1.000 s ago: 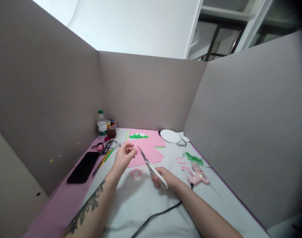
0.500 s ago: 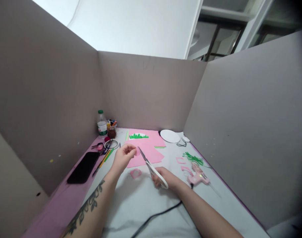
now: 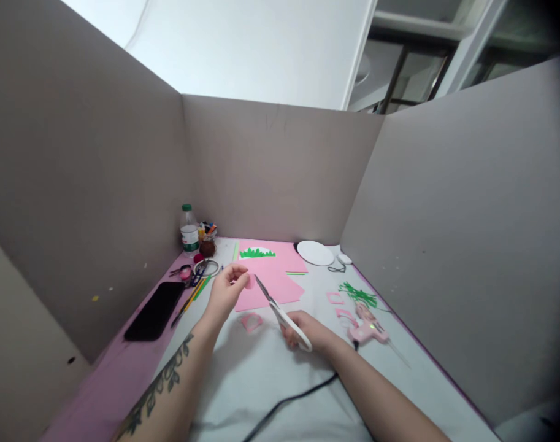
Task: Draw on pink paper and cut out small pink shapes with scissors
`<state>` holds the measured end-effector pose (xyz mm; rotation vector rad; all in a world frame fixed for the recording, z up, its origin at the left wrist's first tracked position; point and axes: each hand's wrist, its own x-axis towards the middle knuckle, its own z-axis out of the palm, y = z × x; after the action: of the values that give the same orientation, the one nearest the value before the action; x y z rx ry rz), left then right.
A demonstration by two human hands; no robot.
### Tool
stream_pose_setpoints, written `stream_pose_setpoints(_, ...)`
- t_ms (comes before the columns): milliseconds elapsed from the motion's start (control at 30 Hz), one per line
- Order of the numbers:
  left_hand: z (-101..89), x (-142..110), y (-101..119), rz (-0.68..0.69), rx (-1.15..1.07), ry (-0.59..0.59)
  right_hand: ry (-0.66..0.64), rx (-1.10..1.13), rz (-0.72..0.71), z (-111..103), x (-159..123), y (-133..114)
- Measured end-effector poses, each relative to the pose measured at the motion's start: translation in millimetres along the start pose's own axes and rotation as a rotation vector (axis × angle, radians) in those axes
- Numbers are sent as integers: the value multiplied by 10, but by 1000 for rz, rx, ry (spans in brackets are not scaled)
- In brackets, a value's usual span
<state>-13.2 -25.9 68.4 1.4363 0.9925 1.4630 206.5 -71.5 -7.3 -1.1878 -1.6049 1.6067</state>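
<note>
My left hand (image 3: 227, 293) is raised above the desk with its fingers pinched on a small pink paper piece (image 3: 249, 282). My right hand (image 3: 307, 331) grips the white handles of a pair of scissors (image 3: 280, 311), whose blades point up and left towards that piece and stop just short of it. Under the hands lie a pink paper sheet (image 3: 280, 283) and a small pink cut-out scrap (image 3: 251, 321).
A pink glue gun (image 3: 367, 330) with a black cord (image 3: 289, 400) lies at right, near green paper shreds (image 3: 359, 294) and pink scraps. A black phone (image 3: 154, 310), pencils, a bottle (image 3: 188, 229) and a white plate (image 3: 315, 252) stand farther off. Grey partition walls surround the desk.
My left hand has turned the pink piece slightly and drawn it back left, off the scissor tips. The right hand and scissors have barely shifted.
</note>
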Motion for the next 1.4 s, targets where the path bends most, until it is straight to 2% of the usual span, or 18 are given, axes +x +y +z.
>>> stream_pose_setpoints(167, 25, -16, 9, -10, -62, -6, 12, 25, 7, 7, 1, -3)
stream_pose_setpoints(300, 67, -45, 36, -67, -84, -58, 22, 45, 14, 5, 14, 11)
stream_pose_setpoints(600, 85, -77, 77, -74, -66, -127, 14, 88, 14, 2, 39, 48)
stream_pose_setpoints(1000, 59, -45, 57, -84, -79, -82, 11, 68, 27, 2, 25, 31)
stream_pose_setpoints(1267, 49, -37, 65, -83, -102, -50, 24, 23, 13, 31, -24, -79)
stream_pose_setpoints(1400, 49, -47, 56, -70, -91, -70, 14, 34, 13, 25, -16, -67)
